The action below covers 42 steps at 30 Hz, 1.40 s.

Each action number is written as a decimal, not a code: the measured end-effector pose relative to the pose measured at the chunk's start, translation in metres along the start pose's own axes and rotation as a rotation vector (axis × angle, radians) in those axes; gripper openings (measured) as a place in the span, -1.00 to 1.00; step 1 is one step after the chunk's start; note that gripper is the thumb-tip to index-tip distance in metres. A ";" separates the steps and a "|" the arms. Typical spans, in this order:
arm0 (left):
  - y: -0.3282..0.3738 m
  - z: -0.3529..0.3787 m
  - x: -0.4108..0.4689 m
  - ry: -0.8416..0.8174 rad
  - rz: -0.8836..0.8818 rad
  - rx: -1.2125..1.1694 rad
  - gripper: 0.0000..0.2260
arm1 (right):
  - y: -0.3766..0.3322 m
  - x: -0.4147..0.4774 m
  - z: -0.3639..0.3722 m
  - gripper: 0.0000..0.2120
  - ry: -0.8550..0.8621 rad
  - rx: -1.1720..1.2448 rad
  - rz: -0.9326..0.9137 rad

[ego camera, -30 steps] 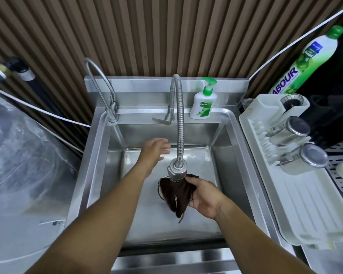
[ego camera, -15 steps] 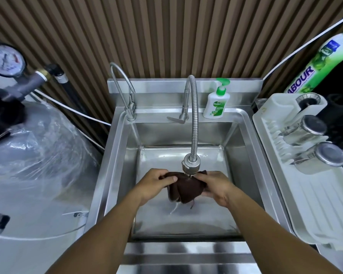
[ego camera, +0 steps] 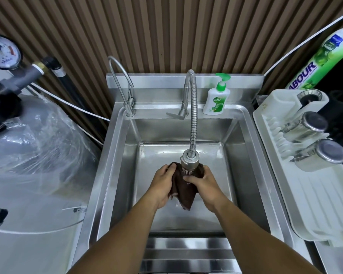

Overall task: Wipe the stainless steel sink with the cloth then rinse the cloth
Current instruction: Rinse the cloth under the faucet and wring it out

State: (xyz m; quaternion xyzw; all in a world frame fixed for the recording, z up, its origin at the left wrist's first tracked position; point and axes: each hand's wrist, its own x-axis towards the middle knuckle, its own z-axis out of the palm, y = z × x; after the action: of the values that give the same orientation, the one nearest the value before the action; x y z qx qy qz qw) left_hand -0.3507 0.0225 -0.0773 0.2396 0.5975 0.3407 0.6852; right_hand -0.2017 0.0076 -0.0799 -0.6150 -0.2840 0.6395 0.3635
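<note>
1. Far L: pressure gauge [ego camera: 3, 51] on pipework above a grey tank [ego camera: 34, 147] wrapped in clear plastic. Tank stands just beside the sink's L edge.
2. Sink [ego camera: 115, 175]: stainless, deep basin, back ledge against a slatted wall.
3. Back-L corner of ledge: thin gooseneck tap [ego camera: 120, 86], upright.
4. L hand [ego camera: 163, 182]: over mid basin, fingers curled round the cloth's L side, gripping it.
5. Cloth [ego camera: 184, 192]: dark brown, bunched betw both hands and held up off the basin floor. It sits directly under the spray head, w/ its lower tip hanging toward the sink's near edge.
6. Flex faucet [ego camera: 193, 115]: rises from mid back ledge and arcs fwd. Spray head [ego camera: 189, 160] is at the cloth's top; can't tell if touching.
7. R hand [ego camera: 204, 184]: grips the cloth's R side, thumb across the front.
8. Soap bottle [ego camera: 216, 97]: white w/ green pump, upright on back ledge, just R of faucet base.
9. Dish rack [ego camera: 315, 204]: white, just beside the sink's R edge. Steel cups [ego camera: 323, 153], two, lie tilted at its far end.
10. Top R corner: green bottle [ego camera: 321, 60], tilted, partly cut by frame.
</note>
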 end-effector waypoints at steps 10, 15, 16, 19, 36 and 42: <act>-0.001 -0.008 0.004 -0.078 -0.024 -0.230 -0.87 | -0.005 0.015 -0.014 -0.57 0.138 0.109 0.075; 0.003 0.000 0.003 -0.024 -0.031 -0.145 -0.68 | -0.010 0.014 -0.014 -0.87 0.113 -0.033 0.089; 0.002 0.003 0.003 -0.022 -0.035 -0.113 -0.67 | -0.010 0.014 -0.012 -0.85 0.127 -0.066 0.065; -0.004 0.008 0.004 -0.085 -0.020 0.026 -0.74 | -0.006 0.013 -0.007 -0.83 0.163 -0.105 -0.006; -0.010 0.044 0.017 0.072 -0.124 -0.064 -0.70 | -0.004 0.011 0.030 -0.77 0.199 0.343 0.109; -0.007 0.045 0.025 0.179 -0.065 -0.055 -0.75 | -0.003 0.017 0.031 -0.65 0.198 0.237 0.148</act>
State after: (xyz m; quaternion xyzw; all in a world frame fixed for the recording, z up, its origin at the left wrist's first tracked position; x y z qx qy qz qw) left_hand -0.3044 0.0405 -0.0908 0.1700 0.6541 0.3545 0.6462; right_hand -0.2318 0.0256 -0.0844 -0.6472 -0.1235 0.6297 0.4117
